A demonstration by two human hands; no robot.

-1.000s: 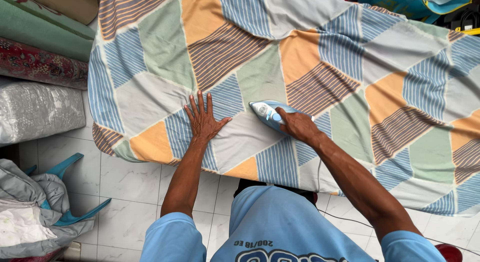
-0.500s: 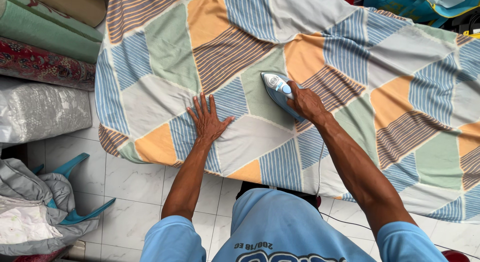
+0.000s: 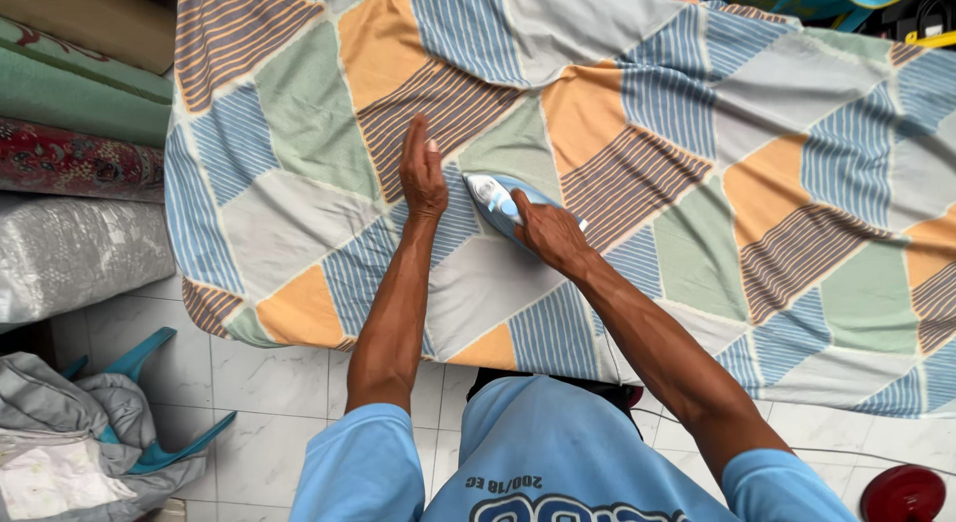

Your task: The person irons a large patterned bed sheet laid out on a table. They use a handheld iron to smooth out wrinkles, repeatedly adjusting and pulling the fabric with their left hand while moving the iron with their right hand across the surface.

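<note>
— Iron (image 3: 498, 201) now sits farther up the sheet (image 3: 299, 133) than a second ago, nose toward the far edge; your right hand (image 3: 550, 233) is clamped on its handle.

— And your left hand (image 3: 423, 173)?

— It has turned on edge just beside the iron, fingers together, holding nothing. You've moved from pressing flat to sweeping cloth ahead, so this patch looks nearly smooth.

— Table under it?

— Hidden by the sheet.

Iron handle: hidden under the right hand (image 3: 551, 233).
Patchwork sheet (image 3: 697, 133): cut off at top and right edges.
Red round object (image 3: 903, 494): cropped by the bottom edge.
</note>
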